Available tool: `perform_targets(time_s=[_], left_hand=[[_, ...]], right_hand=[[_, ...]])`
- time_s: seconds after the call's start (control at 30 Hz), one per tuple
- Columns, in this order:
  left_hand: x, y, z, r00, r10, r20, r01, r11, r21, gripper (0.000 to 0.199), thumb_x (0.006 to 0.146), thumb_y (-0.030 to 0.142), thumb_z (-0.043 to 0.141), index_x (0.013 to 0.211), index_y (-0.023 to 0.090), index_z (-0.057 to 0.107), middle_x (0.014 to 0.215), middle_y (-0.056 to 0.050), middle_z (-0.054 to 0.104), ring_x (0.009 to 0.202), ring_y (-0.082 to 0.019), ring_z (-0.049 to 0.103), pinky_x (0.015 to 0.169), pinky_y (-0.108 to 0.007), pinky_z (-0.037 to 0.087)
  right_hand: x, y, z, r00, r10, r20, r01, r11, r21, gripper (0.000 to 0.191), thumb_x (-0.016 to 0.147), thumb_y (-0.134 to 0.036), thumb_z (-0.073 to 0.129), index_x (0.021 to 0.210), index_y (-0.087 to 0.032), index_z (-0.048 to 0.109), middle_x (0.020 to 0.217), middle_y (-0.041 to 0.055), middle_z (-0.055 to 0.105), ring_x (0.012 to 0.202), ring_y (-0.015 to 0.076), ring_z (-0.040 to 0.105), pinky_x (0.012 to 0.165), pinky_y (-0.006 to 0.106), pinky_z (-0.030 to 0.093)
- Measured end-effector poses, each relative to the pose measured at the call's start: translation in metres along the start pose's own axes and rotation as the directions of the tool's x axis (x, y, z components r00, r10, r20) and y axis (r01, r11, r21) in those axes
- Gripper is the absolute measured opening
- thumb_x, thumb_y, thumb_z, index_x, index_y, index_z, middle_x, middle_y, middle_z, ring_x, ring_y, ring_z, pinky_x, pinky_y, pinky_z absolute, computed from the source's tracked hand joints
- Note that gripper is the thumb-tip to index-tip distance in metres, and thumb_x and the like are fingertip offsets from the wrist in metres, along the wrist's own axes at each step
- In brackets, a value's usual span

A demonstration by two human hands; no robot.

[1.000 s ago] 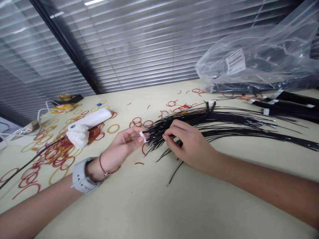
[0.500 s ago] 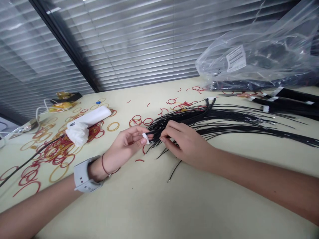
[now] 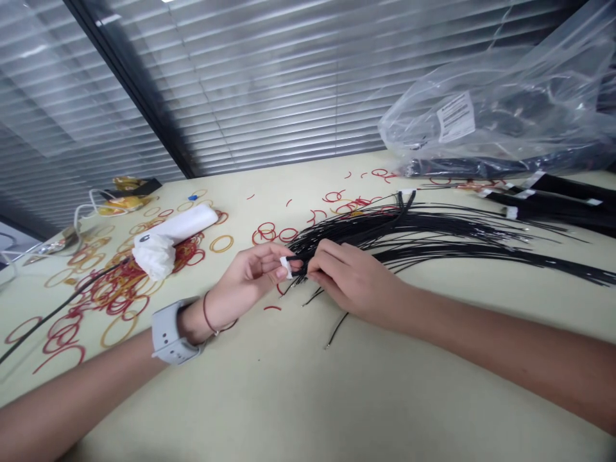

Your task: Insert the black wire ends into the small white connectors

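Between the thumb and fingers of my left hand (image 3: pixel 257 276) is a white connector (image 3: pixel 287 267) with black cable coming out of it toward the right. Close beside it, my right hand (image 3: pixel 353 277) is closed in a pinch over the black cable; its fingertips hide exactly what they grip. A spread bundle of thin black wires (image 3: pixel 433 226) lies behind and to the right of both hands. Another white connector (image 3: pixel 407 192) rests at the bundle's far edge. One loose wire end (image 3: pixel 335 332) sticks out below my right hand.
Red and yellow rubber bands (image 3: pixel 110 282) cover the table's left side, around a white handheld device (image 3: pixel 187 222) and a crumpled white wrap (image 3: pixel 154 255). A clear plastic bag (image 3: pixel 510 109) and more black cables (image 3: pixel 553 208) are at the back right. Window blinds stand behind.
The view has shifted slightly. My hands have drawn a little closer together, with the left still holding the white connector and the right still pinching at the cable.
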State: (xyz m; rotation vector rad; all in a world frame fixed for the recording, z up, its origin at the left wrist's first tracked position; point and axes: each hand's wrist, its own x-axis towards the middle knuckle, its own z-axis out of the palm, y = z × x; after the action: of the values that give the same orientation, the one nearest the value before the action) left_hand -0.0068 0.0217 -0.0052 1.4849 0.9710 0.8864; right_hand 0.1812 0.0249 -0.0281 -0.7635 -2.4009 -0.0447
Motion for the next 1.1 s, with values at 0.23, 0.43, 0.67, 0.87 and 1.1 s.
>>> perform_targets(time_s=[0.23,0.43,0.67,0.87,1.1], left_hand=[[-0.0001,-0.0035,-0.0033,1.000,0.000,0.028,0.000,1.000,-0.014,0.015,0.075,0.014,0.058,0.090,0.014,0.054,0.078,-0.003,0.063,0.072,-0.008,0.058,0.060,-0.014,0.044],[-0.0001,-0.0024,-0.0031,0.997,-0.071,0.037,0.072,0.997,-0.012,0.016,0.074,0.012,0.058,0.089,0.013,0.053,0.080,-0.004,0.063,0.072,-0.007,0.057,0.063,-0.013,0.044],[-0.0032,-0.0008,0.0005,0.994,-0.053,0.099,0.044,0.995,0.095,0.014,0.076,0.015,0.055,0.089,0.014,0.049,0.079,-0.004,0.062,0.075,-0.009,0.056,0.062,-0.015,0.043],[-0.0093,-0.0019,0.0025,0.990,-0.090,0.108,0.074,0.987,0.142,0.013,0.077,0.020,0.053,0.088,0.016,0.049,0.079,-0.003,0.058,0.071,-0.011,0.054,0.049,-0.015,0.041],[-0.0074,0.0010,0.0037,0.994,-0.062,0.091,0.063,0.998,-0.017,0.015,0.073,0.016,0.058,0.085,0.014,0.050,0.077,-0.004,0.061,0.069,-0.009,0.056,0.059,-0.017,0.044]], right_hand=[[-0.0018,0.0010,0.0025,0.992,-0.127,-0.014,0.124,0.982,-0.144,0.019,0.086,-0.014,0.034,0.080,-0.011,0.052,0.073,0.0040,0.045,0.063,0.0109,0.036,0.056,0.025,0.030],[-0.0034,0.0019,0.0028,0.991,-0.134,-0.028,0.127,0.976,-0.175,0.017,0.083,-0.010,0.035,0.080,-0.010,0.052,0.072,0.0038,0.043,0.063,0.0112,0.037,0.055,0.025,0.030],[-0.0086,0.0015,0.0041,0.999,0.007,0.037,-0.002,0.990,-0.143,0.018,0.085,-0.015,0.032,0.089,-0.013,0.049,0.083,0.0035,0.045,0.053,0.0074,0.032,0.039,0.021,0.021],[-0.0065,-0.0002,0.0027,0.999,-0.014,0.040,0.019,0.989,-0.148,0.015,0.081,-0.010,0.035,0.084,-0.011,0.050,0.077,0.0030,0.044,0.054,0.0074,0.032,0.037,0.020,0.021],[-0.0048,-0.0025,0.0012,1.000,0.002,-0.012,-0.003,1.000,-0.028,0.019,0.087,-0.018,0.032,0.085,-0.012,0.050,0.079,0.0032,0.048,0.053,0.0062,0.038,0.039,0.019,0.025]])
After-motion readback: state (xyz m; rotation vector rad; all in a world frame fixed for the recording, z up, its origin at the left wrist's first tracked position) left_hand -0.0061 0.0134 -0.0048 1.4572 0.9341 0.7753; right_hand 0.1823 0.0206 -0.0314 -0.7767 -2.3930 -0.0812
